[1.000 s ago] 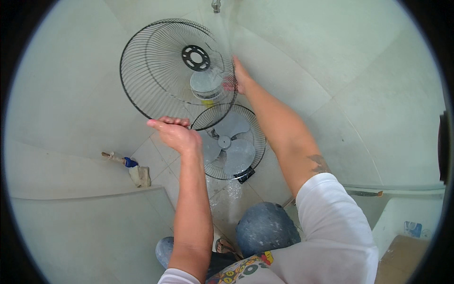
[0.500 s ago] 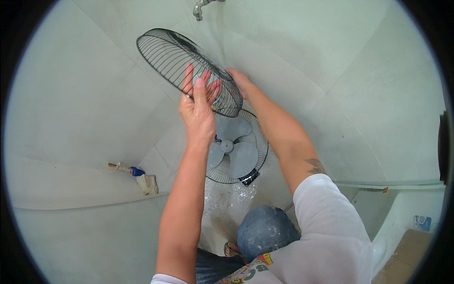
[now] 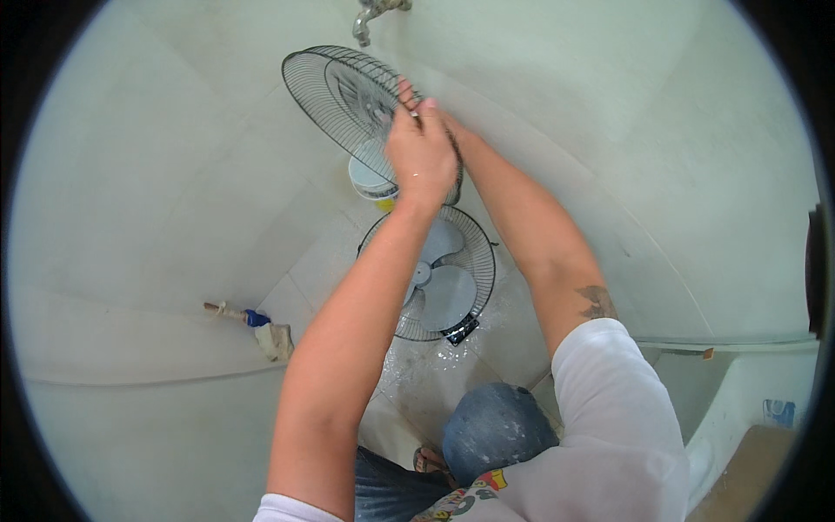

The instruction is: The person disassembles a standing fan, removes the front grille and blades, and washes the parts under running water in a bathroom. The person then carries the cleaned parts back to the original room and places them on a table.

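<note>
I hold a round black wire fan grille (image 3: pixel 326 104) tilted up in front of me. My left hand (image 3: pixel 422 158) is closed at its near right part, thumb up and fingers curled, slightly blurred. My right hand (image 3: pixel 452 129) grips the grille's right edge; the left hand and the wires hide most of it. Below the grille, the open fan (image 3: pixel 450 298) lies on the wet floor, its grey blades facing up inside a rear wire guard. My left forearm covers part of the fan.
A metal tap (image 3: pixel 370 19) juts from the wall above the grille. Behind the grille's lower edge stands a white bucket (image 3: pixel 367 181). A pipe stub with a blue fitting (image 3: pixel 255 318) sticks out at the left, a cloth hanging from it. My knee (image 3: pixel 497 433) is close below the fan.
The grille has turned to show more of its face and shifted right. My left hand has moved up and right, its spread fingers now curled in. The bucket has come into fuller view.
</note>
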`<state>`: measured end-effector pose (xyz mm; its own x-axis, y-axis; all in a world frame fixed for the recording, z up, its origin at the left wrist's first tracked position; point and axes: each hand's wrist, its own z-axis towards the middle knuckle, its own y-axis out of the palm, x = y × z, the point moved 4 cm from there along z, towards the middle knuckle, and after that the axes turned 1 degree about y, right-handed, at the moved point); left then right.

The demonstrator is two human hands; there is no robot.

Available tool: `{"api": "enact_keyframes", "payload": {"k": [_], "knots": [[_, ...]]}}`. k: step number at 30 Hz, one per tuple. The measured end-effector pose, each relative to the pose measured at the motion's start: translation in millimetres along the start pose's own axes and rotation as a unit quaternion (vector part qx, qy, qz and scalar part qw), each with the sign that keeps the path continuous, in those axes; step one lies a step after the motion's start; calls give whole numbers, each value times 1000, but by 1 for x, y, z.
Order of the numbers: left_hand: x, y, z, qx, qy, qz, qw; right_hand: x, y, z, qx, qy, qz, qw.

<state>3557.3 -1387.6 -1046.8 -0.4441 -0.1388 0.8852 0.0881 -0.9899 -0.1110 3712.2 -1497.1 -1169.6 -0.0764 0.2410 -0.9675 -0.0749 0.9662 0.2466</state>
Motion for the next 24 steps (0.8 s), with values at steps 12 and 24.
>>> {"api": "enact_keyframes", "payload": {"k": [12, 24], "knots": [[-8, -17, -51, -181, -7, 170, 969, -2, 25, -64, -45, 61, 79, 994], [-85, -85, -82, -271, 257, 456, 808, 15, 13, -201, 159, -122, 28, 979]]}}
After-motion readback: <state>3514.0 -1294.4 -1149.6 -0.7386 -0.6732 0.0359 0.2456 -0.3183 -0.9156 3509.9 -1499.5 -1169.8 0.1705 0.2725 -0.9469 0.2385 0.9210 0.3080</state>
